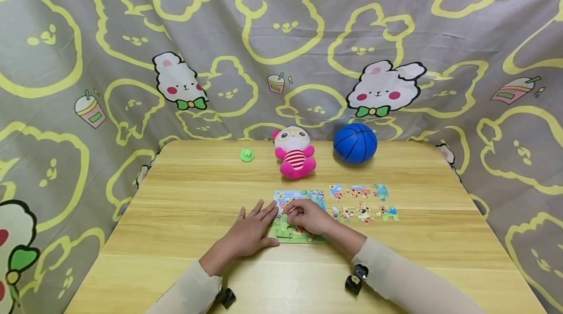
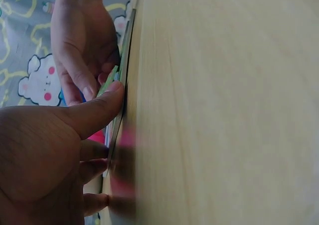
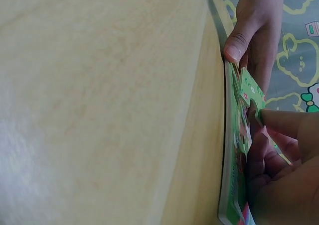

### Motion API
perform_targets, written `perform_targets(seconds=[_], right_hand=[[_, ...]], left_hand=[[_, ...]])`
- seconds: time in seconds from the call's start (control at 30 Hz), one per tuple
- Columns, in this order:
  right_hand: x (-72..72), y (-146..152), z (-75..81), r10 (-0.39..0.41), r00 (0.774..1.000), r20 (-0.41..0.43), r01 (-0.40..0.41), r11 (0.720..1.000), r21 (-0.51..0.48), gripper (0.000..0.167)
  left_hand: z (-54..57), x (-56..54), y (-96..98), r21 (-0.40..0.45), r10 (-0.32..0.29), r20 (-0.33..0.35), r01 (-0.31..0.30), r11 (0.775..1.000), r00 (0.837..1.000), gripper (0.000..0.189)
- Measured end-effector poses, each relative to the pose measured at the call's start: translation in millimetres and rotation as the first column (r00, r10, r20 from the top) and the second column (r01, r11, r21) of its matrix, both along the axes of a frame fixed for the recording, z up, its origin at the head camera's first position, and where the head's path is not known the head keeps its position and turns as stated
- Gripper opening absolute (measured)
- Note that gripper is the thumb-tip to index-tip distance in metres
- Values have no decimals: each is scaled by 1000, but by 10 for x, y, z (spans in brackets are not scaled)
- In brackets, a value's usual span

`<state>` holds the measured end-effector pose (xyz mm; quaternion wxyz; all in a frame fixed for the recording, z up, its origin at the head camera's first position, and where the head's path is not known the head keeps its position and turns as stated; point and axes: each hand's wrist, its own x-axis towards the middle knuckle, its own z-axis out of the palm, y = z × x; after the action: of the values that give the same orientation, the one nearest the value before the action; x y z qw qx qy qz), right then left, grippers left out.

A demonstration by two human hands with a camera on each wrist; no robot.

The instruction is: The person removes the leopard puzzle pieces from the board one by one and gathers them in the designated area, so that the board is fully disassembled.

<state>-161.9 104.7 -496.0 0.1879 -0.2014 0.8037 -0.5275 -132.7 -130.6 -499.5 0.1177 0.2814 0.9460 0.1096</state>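
Note:
A jigsaw puzzle board (image 1: 303,240) with a colourful picture lies flat on the wooden table. My left hand (image 1: 250,231) rests along its left side, fingers spread and fairly straight; the left wrist view shows the thumb (image 2: 102,105) at the board's edge. Over the board, my right hand (image 1: 306,216) pinches a green puzzle piece (image 3: 251,89) with small flowers printed on it. That piece stands tilted against the board's surface, near its left part. The curled right fingers hide much of the picture.
Several loose puzzle pieces (image 1: 358,190) lie in two rows right of the board. Behind stand a pink and white plush toy (image 1: 295,157), a blue ball (image 1: 355,144) and a small green toy duck (image 1: 247,155). A patterned curtain (image 1: 237,25) hangs behind the table (image 1: 176,196).

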Motion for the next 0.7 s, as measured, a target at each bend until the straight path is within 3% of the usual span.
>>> perform_targets(seconds=[0.27, 0.7], right_hand=[[11, 50, 50, 2, 1000, 24, -1, 999, -38, 20], [39, 221, 93, -23, 999, 29, 24, 1000, -20, 19]], left_hand=[[15, 2, -1, -7, 0, 1, 0, 1000, 1000, 90], [33, 5, 5, -5, 3, 14, -3, 1000, 1000, 89]])
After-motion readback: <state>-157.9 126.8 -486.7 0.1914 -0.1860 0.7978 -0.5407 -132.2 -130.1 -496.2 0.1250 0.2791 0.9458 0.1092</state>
